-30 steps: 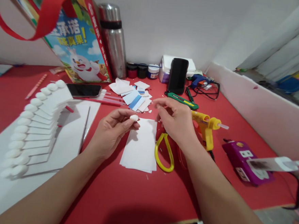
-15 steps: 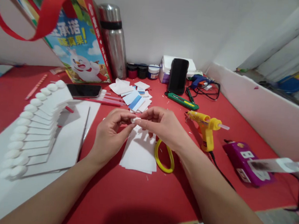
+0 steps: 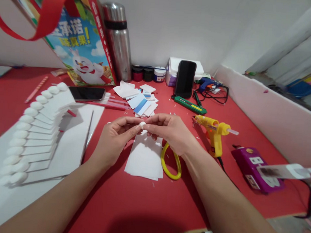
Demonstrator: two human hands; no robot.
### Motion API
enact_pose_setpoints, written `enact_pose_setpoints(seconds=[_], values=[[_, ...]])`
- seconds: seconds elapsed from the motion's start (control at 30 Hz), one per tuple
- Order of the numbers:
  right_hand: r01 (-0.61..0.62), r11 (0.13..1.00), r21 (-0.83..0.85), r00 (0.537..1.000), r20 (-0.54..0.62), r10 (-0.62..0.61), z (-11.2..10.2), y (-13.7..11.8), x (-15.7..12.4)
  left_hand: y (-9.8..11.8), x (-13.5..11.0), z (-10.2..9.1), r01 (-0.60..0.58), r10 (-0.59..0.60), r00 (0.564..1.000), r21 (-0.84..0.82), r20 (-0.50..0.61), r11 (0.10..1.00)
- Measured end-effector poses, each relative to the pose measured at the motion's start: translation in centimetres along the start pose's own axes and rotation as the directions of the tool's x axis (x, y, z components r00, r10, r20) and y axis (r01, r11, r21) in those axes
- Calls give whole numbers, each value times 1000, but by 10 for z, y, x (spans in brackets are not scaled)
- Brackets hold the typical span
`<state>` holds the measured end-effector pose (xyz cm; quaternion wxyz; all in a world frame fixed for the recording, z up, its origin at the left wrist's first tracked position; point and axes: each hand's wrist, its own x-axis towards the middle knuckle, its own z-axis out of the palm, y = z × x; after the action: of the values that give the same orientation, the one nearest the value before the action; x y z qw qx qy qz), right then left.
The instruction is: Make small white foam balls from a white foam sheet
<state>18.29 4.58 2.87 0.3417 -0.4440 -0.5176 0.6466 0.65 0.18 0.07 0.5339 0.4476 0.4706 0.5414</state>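
Between the fingertips of both hands is a small round white piece point(image 3: 142, 124), perhaps clay or foam. My left hand point(image 3: 115, 136) pinches it from the left, thumb against its edge. From the other side my right hand point(image 3: 170, 131) grips it with thumb and fingers. Below them lies a short stack of white paper cards point(image 3: 144, 160). A yellow ring-shaped handle point(image 3: 177, 173), perhaps of scissors, rests under my right wrist. To the left, a fanned row of white cards point(image 3: 40, 145) carries rounded white pieces point(image 3: 21, 134) along its outer ends.
A yellow glue gun point(image 3: 214, 133) and a purple box point(image 3: 253, 169) lie on the right. Behind are a green utility knife point(image 3: 190, 105), paper scraps point(image 3: 139, 101), an upright black phone point(image 3: 185, 79), paint jars point(image 3: 148, 74), a steel flask point(image 3: 120, 46) and a gift bag point(image 3: 82, 51).
The white piece has turned between my fingertips and now shows a smooth rounded top. Both hands have shifted only slightly.
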Motion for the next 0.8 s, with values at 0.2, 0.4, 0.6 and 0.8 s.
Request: enact_pose_setpoints(seconds=[0.2, 0.4, 0.6, 0.8], values=[[-99, 975, 200, 991, 112, 78, -6, 4, 3, -1, 2, 1, 102, -106, 994, -150, -17, 983], [-151, 969, 193, 982, 145, 124, -7, 4, 3, 0, 2, 1, 150, -154, 988, -176, -12, 973], [-165, 958, 235, 971, 208, 116, -6, 7, 5, 6, 0, 2, 158, -163, 987, -216, -7, 964], [-154, 955, 254, 969, 228, 96, -5, 7, 4, 7, 0, 1, 157, -151, 988, -254, 42, 954]])
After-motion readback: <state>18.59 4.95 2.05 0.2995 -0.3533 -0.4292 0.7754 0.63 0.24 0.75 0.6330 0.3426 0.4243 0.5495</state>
